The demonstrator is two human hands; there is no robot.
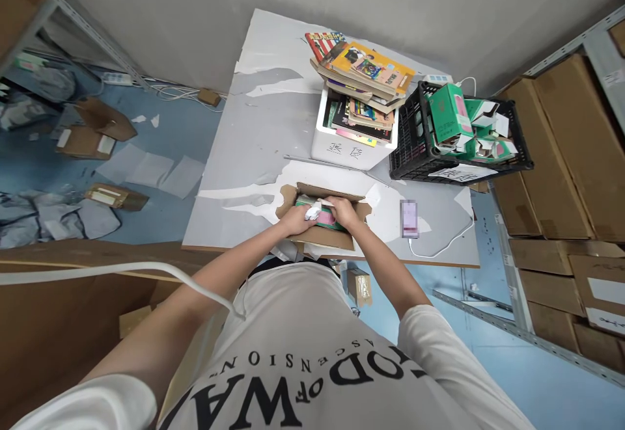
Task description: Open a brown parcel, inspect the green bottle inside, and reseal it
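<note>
One small open brown cardboard carton (325,239), its flaps spread, lies near the front edge of the grey table (273,124) in the head view. Inside it sits a green-and-pink box (325,218). The person's left hand (295,220) reaches in from the left, fingers curled narrow against a crumpled white wad (312,212); whether they grip it cannot be told. The right hand (343,213) reaches in opposite, fingers bent over the box, its grip also unclear. Beyond the carton stands a white tub (349,149) heaped with books (374,69), just beside a black plastic crate (407,160) of green cartons (448,114). A phone (409,218) lies to the right.
</note>
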